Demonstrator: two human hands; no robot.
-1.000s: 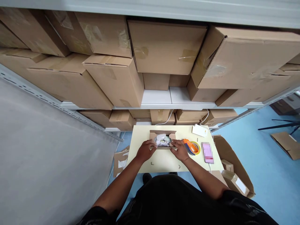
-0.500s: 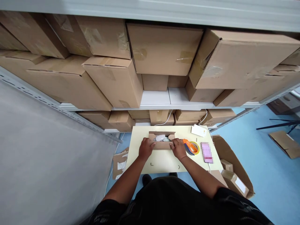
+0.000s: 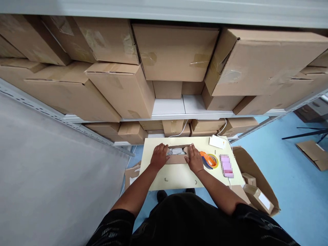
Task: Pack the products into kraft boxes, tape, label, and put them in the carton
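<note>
A small open cardboard box (image 3: 176, 159) lies on the pale yellow table (image 3: 179, 177), with a whitish wrapped item (image 3: 176, 151) inside. My left hand (image 3: 159, 156) clasps the box's left end, fingers stretched along the side and thumb at the front edge. Holding the right end is my right hand (image 3: 194, 159), its fingertips pointing up over the end flap. Parts of both end flaps are covered by my hands. Just right of my right hand lie an orange tape dispenser (image 3: 205, 156) and a yellow-edged tape roll (image 3: 215, 161).
A pink phone (image 3: 226, 166) with a cable and a white card-like piece (image 3: 217, 141) lie at the table's right. Shelves of cardboard boxes (image 3: 176, 51) rise in front. A large open carton (image 3: 256, 174) holding small boxes stands on the floor at right; a grey wall (image 3: 51, 171) is at left.
Both hands have shifted from the box's front flap to its ends, with fingers now straighter and pointing away from me. The end flaps are more covered. The view has tilted slightly.
</note>
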